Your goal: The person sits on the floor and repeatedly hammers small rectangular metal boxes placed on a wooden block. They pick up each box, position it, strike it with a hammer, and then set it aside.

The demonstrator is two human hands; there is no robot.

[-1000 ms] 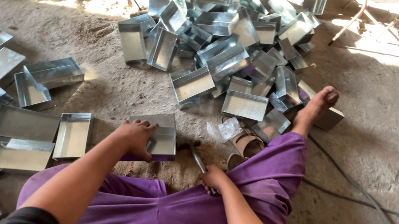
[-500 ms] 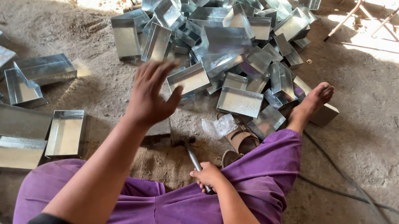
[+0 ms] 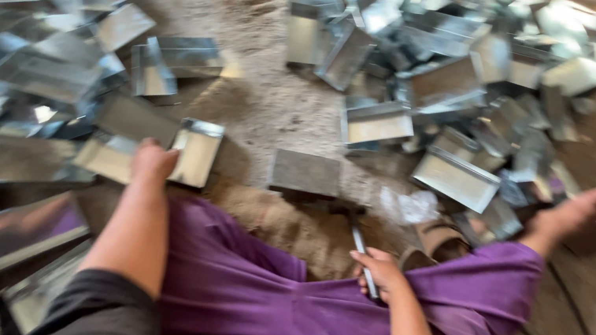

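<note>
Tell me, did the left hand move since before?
Yes. The left hand came back from the far heap of trays to the shiny tray near the purple knee.

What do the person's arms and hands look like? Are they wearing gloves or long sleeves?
No gloves: the left hand and right hand are bare, with no rings, watch or bracelets that can be made out in this blurry view. Both forearms are uncovered too. A dark, blackish sleeve shows only high up on the left arm. The right arm shows no sleeve in view.
</note>
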